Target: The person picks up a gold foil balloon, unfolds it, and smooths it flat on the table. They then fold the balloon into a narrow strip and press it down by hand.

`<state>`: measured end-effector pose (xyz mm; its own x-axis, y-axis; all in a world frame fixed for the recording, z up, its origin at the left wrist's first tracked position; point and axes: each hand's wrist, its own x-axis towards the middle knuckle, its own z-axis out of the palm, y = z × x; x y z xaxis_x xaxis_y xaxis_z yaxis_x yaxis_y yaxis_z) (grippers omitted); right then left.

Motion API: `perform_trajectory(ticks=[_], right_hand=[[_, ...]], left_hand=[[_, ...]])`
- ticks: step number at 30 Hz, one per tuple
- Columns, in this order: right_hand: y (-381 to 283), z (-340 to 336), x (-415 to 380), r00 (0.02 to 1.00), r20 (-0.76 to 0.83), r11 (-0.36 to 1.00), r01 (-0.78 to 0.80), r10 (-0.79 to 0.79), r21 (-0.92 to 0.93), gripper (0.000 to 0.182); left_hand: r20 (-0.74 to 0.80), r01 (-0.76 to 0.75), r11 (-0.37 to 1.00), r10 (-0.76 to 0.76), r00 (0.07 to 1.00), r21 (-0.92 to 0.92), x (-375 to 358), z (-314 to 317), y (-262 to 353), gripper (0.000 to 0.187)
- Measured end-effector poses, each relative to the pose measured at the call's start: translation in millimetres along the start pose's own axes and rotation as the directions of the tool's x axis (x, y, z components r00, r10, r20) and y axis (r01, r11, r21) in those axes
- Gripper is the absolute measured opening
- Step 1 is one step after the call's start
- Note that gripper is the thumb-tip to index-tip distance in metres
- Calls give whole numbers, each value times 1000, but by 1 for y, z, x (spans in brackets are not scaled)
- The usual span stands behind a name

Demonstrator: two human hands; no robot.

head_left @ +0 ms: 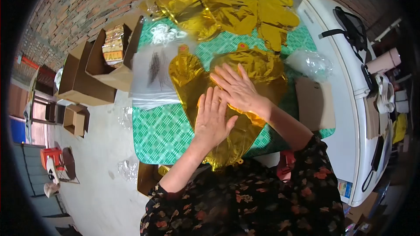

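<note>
A flat gold foil balloon (pixel 238 142) lies across the green checked tablecloth (pixel 153 135), its lower end reaching the table's near edge. My left hand (pixel 212 116) rests flat on its middle with the fingers stretched out. Just above and to the right, my right hand (pixel 239 88) also lies flat on the foil, fingers spread, its fingertips near the balloon's upper part. The two hands meet or nearly meet at the fingers. Neither holds anything. Two rounded lobes with small red marks form the balloon's far end.
More gold foil balloons (pixel 232 8) are heaped at the table's far side. Clear plastic bags (pixel 153 76) and white strings (pixel 166 32) lie at the left. On the right are a crumpled clear bag (pixel 310 64), a cardboard sheet (pixel 315 105) and a white freezer (pixel 345 83). Cardboard boxes (pixel 83 85) stand left.
</note>
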<state>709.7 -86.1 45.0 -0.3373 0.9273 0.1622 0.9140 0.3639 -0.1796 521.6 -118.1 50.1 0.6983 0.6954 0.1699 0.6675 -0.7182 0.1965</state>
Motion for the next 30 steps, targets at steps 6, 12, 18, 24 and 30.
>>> perform_trajectory(ticks=[6, 12, 18, 24, 30], right_hand=[[67, -18, 8, 932, 31, 916, -348, 361, -200, 64], [106, -21, 2, 919, -159, 815, -393, 360, -426, 60], [127, -26, 15, 937, -292, 920, -277, 193, -279, 33], [157, -25, 16, 943, -269, 960, -242, 198, -143, 32], [156, -48, 27, 937, 48, 938, -344, 346, -49, 32]], left_hand=[[-55, -19, 1000, 19, 998, 1, -1, 1, 1, 78], [-78, -27, 1000, 28, 997, 12, -3, 1, 0, 77], [-94, -34, 999, 32, 995, -23, -5, -1, 0, 73], [-89, -42, 998, 37, 995, -49, -6, -6, 0, 71], [-122, -52, 996, 42, 992, -76, -7, -6, -3, 71]])
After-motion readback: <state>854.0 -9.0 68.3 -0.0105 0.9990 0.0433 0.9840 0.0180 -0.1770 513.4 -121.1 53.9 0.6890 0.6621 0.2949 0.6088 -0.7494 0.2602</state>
